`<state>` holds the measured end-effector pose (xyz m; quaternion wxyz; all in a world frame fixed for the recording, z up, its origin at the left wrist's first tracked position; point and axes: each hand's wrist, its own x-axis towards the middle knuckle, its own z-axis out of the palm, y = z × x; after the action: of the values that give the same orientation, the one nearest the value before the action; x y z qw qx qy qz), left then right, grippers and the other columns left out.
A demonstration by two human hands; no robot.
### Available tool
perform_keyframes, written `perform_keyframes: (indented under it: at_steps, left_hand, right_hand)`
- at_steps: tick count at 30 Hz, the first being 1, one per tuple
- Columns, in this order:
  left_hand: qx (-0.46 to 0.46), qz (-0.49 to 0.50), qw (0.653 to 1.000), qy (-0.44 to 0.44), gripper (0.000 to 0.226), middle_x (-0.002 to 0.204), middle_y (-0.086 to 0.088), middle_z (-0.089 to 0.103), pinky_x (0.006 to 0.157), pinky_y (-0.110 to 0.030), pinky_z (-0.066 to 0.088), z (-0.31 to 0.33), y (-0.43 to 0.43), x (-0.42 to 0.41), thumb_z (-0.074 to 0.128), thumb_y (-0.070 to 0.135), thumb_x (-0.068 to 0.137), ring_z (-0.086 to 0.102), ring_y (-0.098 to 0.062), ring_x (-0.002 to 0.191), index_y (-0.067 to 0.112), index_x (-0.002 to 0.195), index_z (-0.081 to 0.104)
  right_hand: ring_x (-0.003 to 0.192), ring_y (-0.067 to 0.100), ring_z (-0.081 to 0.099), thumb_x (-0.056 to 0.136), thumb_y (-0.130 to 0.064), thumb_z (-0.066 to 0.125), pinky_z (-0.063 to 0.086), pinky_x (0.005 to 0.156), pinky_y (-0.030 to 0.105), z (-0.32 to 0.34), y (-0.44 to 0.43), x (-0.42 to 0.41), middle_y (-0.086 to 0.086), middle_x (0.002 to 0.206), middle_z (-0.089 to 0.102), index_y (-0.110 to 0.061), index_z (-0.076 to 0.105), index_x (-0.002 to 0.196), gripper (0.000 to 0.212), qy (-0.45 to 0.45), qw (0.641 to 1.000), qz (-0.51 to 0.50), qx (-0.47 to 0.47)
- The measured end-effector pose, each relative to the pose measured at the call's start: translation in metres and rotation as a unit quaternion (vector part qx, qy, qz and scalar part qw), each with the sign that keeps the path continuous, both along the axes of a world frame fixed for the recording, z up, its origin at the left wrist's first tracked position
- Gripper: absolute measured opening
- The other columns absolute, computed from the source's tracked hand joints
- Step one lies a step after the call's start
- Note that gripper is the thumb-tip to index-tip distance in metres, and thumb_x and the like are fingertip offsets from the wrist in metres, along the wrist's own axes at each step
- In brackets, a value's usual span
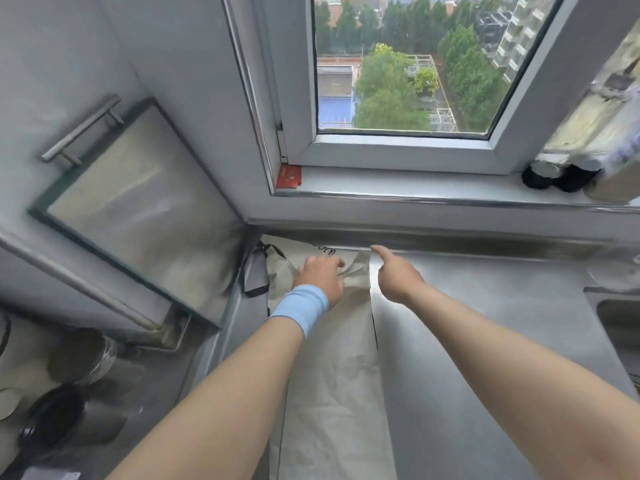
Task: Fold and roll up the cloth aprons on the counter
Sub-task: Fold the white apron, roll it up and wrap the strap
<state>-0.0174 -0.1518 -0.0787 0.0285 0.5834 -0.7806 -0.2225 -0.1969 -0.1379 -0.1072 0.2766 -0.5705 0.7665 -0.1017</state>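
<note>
Squaring the far end of the lengthwise-folded apron ahead of rolling.

At 8 o'clock: steel pots (81,355), well apart from the work. At 10 o'clock: cabinet door (138,188) with bar handle (81,128).

At 9 o'clock of the left hand: black strap loop (247,278), trailing off the cloth toward the wall. Tuck it inside the fold line before rolling; otherwise expect a loose tail out of the finished roll.

Apron (332,393): beige, laid on the steel counter (485,341) as a long narrow strip from 6 o'clock toward 12 o'clock, far end close under the window sill (415,188).

Left hand (320,273), blue wristband: palm down on the far end, fingers laid forward, pressing rather than pinching as far as visible. Keep weight there as an anchor.

Right hand (398,277): index finger (379,252) extended to the strip's far right corner at 1 o'clock, other fingers curled under; cannot tell whether any cloth is pinched beneath. Draw the corner outward to straighten the right edge, then smooth creases toward 6 o'clock.

At 3 o'clock: sink (620,323). Keep the strip off its rim.
</note>
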Motion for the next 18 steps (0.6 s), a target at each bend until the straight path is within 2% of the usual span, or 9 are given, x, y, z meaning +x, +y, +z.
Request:
perform_keyframes:
  at_steps: [2, 3, 5, 7, 8, 10, 13, 15, 18]
  left_hand:
    - [0.04, -0.01, 0.998, -0.037, 0.044, 0.134, 0.002, 0.055, 0.104, -0.037, 0.037, -0.004, -0.024, -0.016, 0.054, 0.028, 0.091, 0.041, -0.024, 0.129, 0.028, 0.135, 0.048]
    - [0.057, -0.016, 0.997, -0.055, 0.045, 0.135, 0.002, 0.055, 0.103, -0.037, 0.037, -0.004, -0.028, -0.02, 0.054, 0.032, 0.092, 0.042, -0.024, 0.129, 0.027, 0.136, 0.047]
    - [0.096, -0.018, 0.992, -0.075, 0.048, 0.136, 0.001, 0.054, 0.1, -0.036, 0.04, -0.006, -0.045, -0.034, 0.052, 0.041, 0.093, 0.047, -0.024, 0.126, 0.025, 0.138, 0.045]
    - [0.134, -0.009, 0.988, -0.081, 0.049, 0.133, 0.0, 0.057, 0.095, -0.034, 0.043, -0.007, -0.059, -0.044, 0.048, 0.045, 0.093, 0.054, -0.025, 0.12, 0.025, 0.138, 0.046]
    - [0.147, -0.003, 0.986, -0.079, 0.046, 0.129, 0.0, 0.06, 0.091, -0.033, 0.045, -0.008, -0.066, -0.048, 0.048, 0.043, 0.093, 0.057, -0.025, 0.115, 0.026, 0.135, 0.049]
    - [0.161, 0.024, 0.985, -0.055, 0.039, 0.116, -0.002, 0.065, 0.085, -0.032, 0.05, -0.012, -0.081, -0.055, 0.049, 0.036, 0.09, 0.062, -0.026, 0.102, 0.025, 0.126, 0.057]
    - [0.181, 0.077, 0.98, -0.01, 0.023, 0.106, -0.002, 0.068, 0.087, -0.033, 0.052, -0.021, -0.096, -0.059, 0.053, 0.028, 0.089, 0.064, -0.027, 0.094, 0.019, 0.103, 0.068]
    - [0.204, 0.093, 0.974, 0.005, 0.018, 0.099, -0.002, 0.066, 0.09, -0.031, 0.05, -0.03, -0.101, -0.061, 0.052, 0.024, 0.092, 0.06, -0.027, 0.087, 0.021, 0.094, 0.07]
    - [0.232, 0.113, 0.966, 0.015, 0.024, 0.103, -0.004, 0.068, 0.088, -0.032, 0.05, -0.036, -0.106, -0.061, 0.05, 0.022, 0.089, 0.062, -0.03, 0.09, 0.018, 0.099, 0.071]
  right_hand:
    - [0.111, 0.028, 0.058, 0.092, -0.004, 0.037, 0.041, 0.068, 0.031, -0.012, -0.025, -0.009, 0.001, 0.136, 0.051, -0.044, 0.028, 0.148, 0.069, 0.088, 0.992, 0.091, 0.001]
    - [0.112, 0.029, 0.058, 0.095, -0.008, 0.04, 0.039, 0.069, 0.031, -0.013, -0.029, -0.009, 0.002, 0.132, 0.051, -0.044, 0.033, 0.146, 0.063, 0.121, 0.984, 0.134, 0.002]
    - [0.104, 0.029, 0.061, 0.097, -0.014, 0.045, 0.037, 0.069, 0.03, -0.018, -0.05, -0.013, 0.001, 0.112, 0.052, -0.039, 0.051, 0.133, 0.044, 0.155, 0.971, 0.184, 0.007]
    - [0.098, 0.024, 0.062, 0.096, -0.019, 0.05, 0.038, 0.067, 0.028, -0.023, -0.068, -0.013, -0.007, 0.097, 0.051, -0.036, 0.063, 0.113, 0.028, 0.151, 0.966, 0.21, 0.001]
    - [0.097, 0.022, 0.062, 0.095, -0.02, 0.051, 0.041, 0.068, 0.028, -0.026, -0.075, -0.013, -0.01, 0.097, 0.056, -0.036, 0.066, 0.107, 0.025, 0.118, 0.972, 0.205, -0.015]
    - [0.091, 0.016, 0.063, 0.092, -0.021, 0.055, 0.049, 0.073, 0.031, -0.028, -0.084, -0.013, -0.014, 0.098, 0.067, -0.037, 0.066, 0.1, 0.021, -0.002, 0.989, 0.142, -0.048]
    - [0.078, 0.014, 0.066, 0.09, -0.014, 0.057, 0.053, 0.075, 0.028, -0.032, -0.079, -0.01, -0.01, 0.099, 0.069, -0.032, 0.058, 0.114, 0.03, -0.186, 0.98, -0.013, -0.063]
    - [0.078, 0.018, 0.067, 0.087, -0.012, 0.054, 0.055, 0.075, 0.033, -0.038, -0.071, -0.009, -0.004, 0.103, 0.067, -0.028, 0.053, 0.122, 0.039, -0.224, 0.972, -0.074, -0.013]
    - [0.068, 0.022, 0.069, 0.081, -0.01, 0.053, 0.052, 0.059, 0.025, -0.044, -0.053, -0.001, 0.003, 0.096, 0.067, -0.016, 0.058, 0.108, 0.028, -0.277, 0.95, -0.077, 0.118]
